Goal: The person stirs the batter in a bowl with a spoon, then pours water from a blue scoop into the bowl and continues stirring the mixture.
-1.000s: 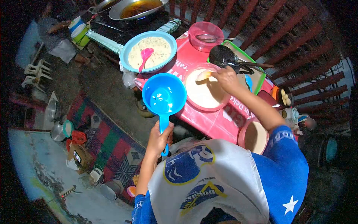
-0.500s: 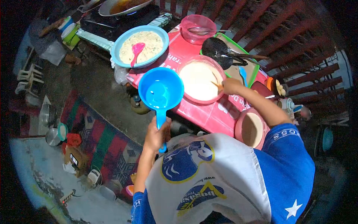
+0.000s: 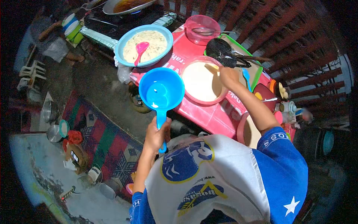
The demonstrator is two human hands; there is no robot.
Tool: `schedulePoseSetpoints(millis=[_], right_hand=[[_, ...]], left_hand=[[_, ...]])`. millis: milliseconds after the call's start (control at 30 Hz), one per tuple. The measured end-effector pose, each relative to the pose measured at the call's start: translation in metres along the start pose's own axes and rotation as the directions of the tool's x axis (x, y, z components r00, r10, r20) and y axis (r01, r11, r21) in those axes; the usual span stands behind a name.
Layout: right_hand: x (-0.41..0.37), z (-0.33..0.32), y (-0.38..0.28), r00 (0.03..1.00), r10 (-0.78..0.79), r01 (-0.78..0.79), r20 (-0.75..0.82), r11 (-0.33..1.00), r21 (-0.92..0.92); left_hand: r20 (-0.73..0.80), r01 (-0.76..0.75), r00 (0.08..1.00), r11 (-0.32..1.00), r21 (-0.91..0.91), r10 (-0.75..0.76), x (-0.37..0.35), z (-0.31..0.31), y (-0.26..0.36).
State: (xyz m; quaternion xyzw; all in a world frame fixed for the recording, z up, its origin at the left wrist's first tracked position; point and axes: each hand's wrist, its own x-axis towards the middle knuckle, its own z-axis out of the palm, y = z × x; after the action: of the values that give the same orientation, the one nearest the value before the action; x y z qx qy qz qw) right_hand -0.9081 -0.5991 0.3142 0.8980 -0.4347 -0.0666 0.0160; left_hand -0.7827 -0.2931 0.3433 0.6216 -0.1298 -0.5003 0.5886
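Note:
My left hand [image 3: 156, 133] is closed round the handle of a blue plastic dipper [image 3: 161, 87], held upright with a little clear liquid or wet shine at its bottom. To its right, a pink bowl [image 3: 209, 102] holds smooth pale batter [image 3: 200, 83]. Over that bowl's far right rim, my right hand [image 3: 229, 77] is closed on a tan utensil [image 3: 212, 68] reaching into the batter; its exact kind is partly hidden. A light blue basin [image 3: 118, 50] beyond the dipper contains pale, flecked batter with a pink spoon [image 3: 141, 52] in it.
A pan of oil [image 3: 130, 5] sits on the stove at the back. A pink bowl [image 3: 201, 31], black ladles [image 3: 220, 48] and a green-rimmed tray [image 3: 257, 76] are on the red-covered table [image 3: 201, 118]. Another pink tub [image 3: 244, 130] stands near my right arm. A person [image 3: 52, 41] is at far left.
My right hand has moved up and away along the bowl's rim with the tan utensil. The dipper stays in my left hand. A person at far left has come further into view.

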Motion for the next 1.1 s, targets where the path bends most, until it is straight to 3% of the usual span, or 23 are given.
schedulePoseSetpoints(millis=[33, 133, 167, 233, 267, 300, 367, 433, 500, 567, 633, 767, 833, 867, 967, 1100], right_hand=[[0.013, 0.01, -0.002, 1.0, -0.007, 0.007, -0.002, 1.0, -0.002], [0.036, 0.037, -0.019, 0.956, -0.275, 0.263, -0.1, 0.958, -0.112], [0.035, 0.036, -0.028, 0.954, -0.281, 0.27, -0.101, 0.956, -0.112], [0.028, 0.032, -0.043, 0.828, -0.554, 0.536, -0.086, 0.828, -0.164], [0.019, 0.03, -0.046, 0.745, -0.664, 0.619, -0.066, 0.724, -0.305], [0.012, 0.026, -0.045, 0.743, -0.666, 0.62, -0.065, 0.723, -0.306], [-0.002, 0.023, -0.036, 0.517, -0.855, 0.805, -0.038, 0.501, -0.316], [-0.007, 0.018, -0.019, 0.455, -0.888, 0.858, -0.069, 0.458, -0.233], [-0.011, 0.0, -0.009, 0.422, -0.904, 0.882, 0.072, 0.391, -0.262], [0.008, 0.003, -0.006, 0.464, -0.884, 0.859, 0.053, 0.435, -0.269], [0.032, -0.007, -0.011, 0.494, -0.865, 0.762, -0.089, 0.48, -0.435], [0.07, 0.018, -0.005, 0.613, -0.79, 0.707, -0.008, 0.552, -0.443], [0.067, 0.018, 0.009, 0.784, -0.594, 0.614, 0.184, 0.696, -0.372], [0.064, 0.018, 0.019, 0.784, -0.593, 0.613, 0.183, 0.697, -0.372], [0.044, 0.019, 0.053, 0.894, -0.349, 0.416, 0.281, 0.88, -0.229], [0.014, 0.035, 0.067, 0.872, -0.317, 0.363, 0.372, 0.93, -0.059]], left_hand=[[-0.007, 0.005, 1.0, 1.0, -0.014, -0.005, 0.0, 0.0, -0.002], [0.0, -0.011, 1.0, 0.998, -0.065, 0.011, -0.001, -0.004, -0.007], [-0.006, -0.012, 1.0, 0.998, -0.066, 0.011, -0.001, -0.004, -0.007], [0.002, -0.008, 1.0, 0.993, -0.119, 0.008, -0.002, -0.004, -0.008], [-0.001, -0.005, 1.0, 0.993, -0.122, 0.005, -0.002, -0.005, -0.01], [0.023, -0.018, 1.0, 0.988, -0.153, 0.022, -0.002, -0.005, -0.012], [0.046, -0.028, 0.998, 0.982, -0.187, 0.037, -0.002, -0.004, -0.013], [0.012, -0.03, 0.999, 0.992, -0.119, 0.032, -0.003, -0.003, -0.013], [0.005, -0.034, 0.999, 0.991, -0.129, 0.035, -0.004, -0.004, -0.014], [0.0, -0.031, 0.999, 0.99, -0.14, 0.032, -0.004, -0.004, -0.017], [0.005, -0.027, 1.0, 0.98, -0.198, 0.029, -0.001, -0.004, -0.022], [0.026, -0.025, 0.999, 0.993, -0.119, 0.028, -0.004, 0.001, -0.018], [0.048, 0.006, 0.999, 0.988, -0.157, 0.001, -0.003, -0.001, -0.017], [0.049, 0.007, 0.999, 0.988, -0.156, 0.001, -0.003, 0.0, -0.016], [0.059, 0.008, 0.998, 0.995, -0.097, -0.002, -0.004, 0.0, -0.013], [0.004, 0.004, 1.0, 0.999, -0.037, -0.004, -0.004, 0.003, -0.005]])
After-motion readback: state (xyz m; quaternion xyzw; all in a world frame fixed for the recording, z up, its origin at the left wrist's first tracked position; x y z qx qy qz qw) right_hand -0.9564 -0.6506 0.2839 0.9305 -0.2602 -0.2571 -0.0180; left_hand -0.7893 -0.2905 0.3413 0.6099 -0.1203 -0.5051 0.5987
